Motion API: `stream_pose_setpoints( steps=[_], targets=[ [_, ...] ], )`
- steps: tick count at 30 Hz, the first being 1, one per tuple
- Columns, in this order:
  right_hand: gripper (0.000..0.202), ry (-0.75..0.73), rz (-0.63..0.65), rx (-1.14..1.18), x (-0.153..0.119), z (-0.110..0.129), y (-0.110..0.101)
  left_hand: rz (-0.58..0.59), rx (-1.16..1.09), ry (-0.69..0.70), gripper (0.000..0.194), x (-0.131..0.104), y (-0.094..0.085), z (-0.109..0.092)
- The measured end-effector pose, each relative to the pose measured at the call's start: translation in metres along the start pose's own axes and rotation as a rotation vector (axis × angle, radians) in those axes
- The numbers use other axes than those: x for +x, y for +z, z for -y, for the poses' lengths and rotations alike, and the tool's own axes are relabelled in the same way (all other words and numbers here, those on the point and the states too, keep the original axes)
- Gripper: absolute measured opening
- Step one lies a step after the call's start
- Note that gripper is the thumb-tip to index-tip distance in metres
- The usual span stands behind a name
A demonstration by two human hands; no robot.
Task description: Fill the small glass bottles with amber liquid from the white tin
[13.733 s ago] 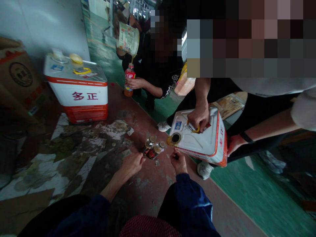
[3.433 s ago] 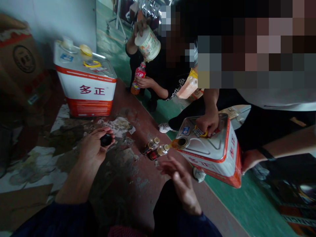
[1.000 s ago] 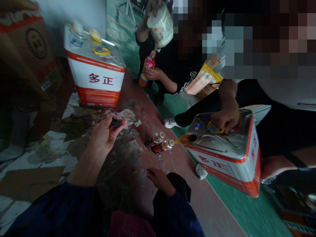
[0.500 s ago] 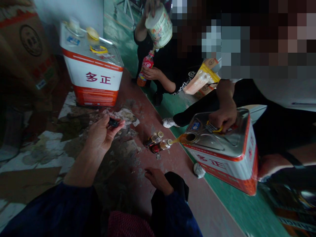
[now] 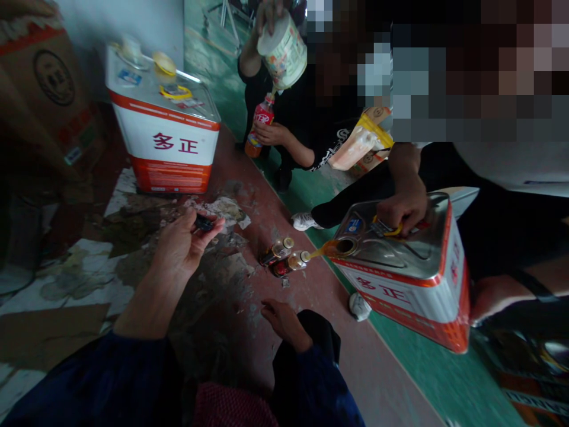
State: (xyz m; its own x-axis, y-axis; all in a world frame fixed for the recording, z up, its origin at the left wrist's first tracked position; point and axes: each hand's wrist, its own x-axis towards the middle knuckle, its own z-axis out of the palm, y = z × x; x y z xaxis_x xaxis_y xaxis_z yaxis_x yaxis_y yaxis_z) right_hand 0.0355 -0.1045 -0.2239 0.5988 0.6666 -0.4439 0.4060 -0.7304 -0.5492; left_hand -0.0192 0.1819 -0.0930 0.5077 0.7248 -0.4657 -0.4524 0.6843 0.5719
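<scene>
My left hand [image 5: 180, 243] is raised over the littered floor, its thumb and fingers closed on a small black object [image 5: 204, 223] whose kind I cannot make out. My right hand [image 5: 284, 320] rests by my knee, fingers loosely stretched and holding nothing. Beyond it, two small bottles with dark red labels, a rear bottle [image 5: 277, 251] and a front bottle [image 5: 291, 264], stand side by side on the floor. A co-worker tilts a large metal tin [image 5: 395, 255], holding its top handle and base. Amber liquid [image 5: 322, 250] runs from its round spout towards the front bottle's mouth.
Another large tin [image 5: 164, 136] stands upright at the left, near a cardboard box [image 5: 57, 95]. Behind, another person tips a pale tub [image 5: 283, 53] over a red-labelled bottle [image 5: 259, 127]. Torn, stained paper [image 5: 84, 267] covers the floor at left. A shoe [image 5: 306, 221] is near the bottles.
The tilted tin has shifted slightly, its base a little further right, with liquid still flowing from it. My hands stay almost where they were.
</scene>
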Motion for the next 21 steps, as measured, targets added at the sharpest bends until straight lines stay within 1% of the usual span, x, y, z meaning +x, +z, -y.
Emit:
stream_pose_setpoints(
  steps=[3, 7, 13, 16, 21],
  targets=[
    [0.039, -0.01, 0.015, -0.014, 0.001, -0.0035, 0.002, 0.003, 0.014, 0.007, 0.03, -0.0004, 0.0003, 0.0003],
    [0.039, -0.011, 0.02, -0.024, 0.0018, -0.0069, 0.0037, -0.015, 0.01, -0.001, 0.033, -0.0021, 0.0014, -0.0011],
    [0.039, 0.001, 0.019, -0.021, 0.0011, -0.0022, 0.0028, -0.003, 0.005, -0.016, 0.032, -0.0024, 0.0005, -0.0029],
    [0.04, 0.039, -0.009, -0.013, 0.0011, 0.0008, -0.0001, 0.002, 0.004, -0.021, 0.03, -0.0006, -0.0026, -0.0027],
    [0.04, 0.123, -0.094, -0.004, 0.002, 0.0008, -0.0047, 0.022, 0.018, -0.001, 0.03, 0.0004, -0.0048, -0.002]
  ],
)
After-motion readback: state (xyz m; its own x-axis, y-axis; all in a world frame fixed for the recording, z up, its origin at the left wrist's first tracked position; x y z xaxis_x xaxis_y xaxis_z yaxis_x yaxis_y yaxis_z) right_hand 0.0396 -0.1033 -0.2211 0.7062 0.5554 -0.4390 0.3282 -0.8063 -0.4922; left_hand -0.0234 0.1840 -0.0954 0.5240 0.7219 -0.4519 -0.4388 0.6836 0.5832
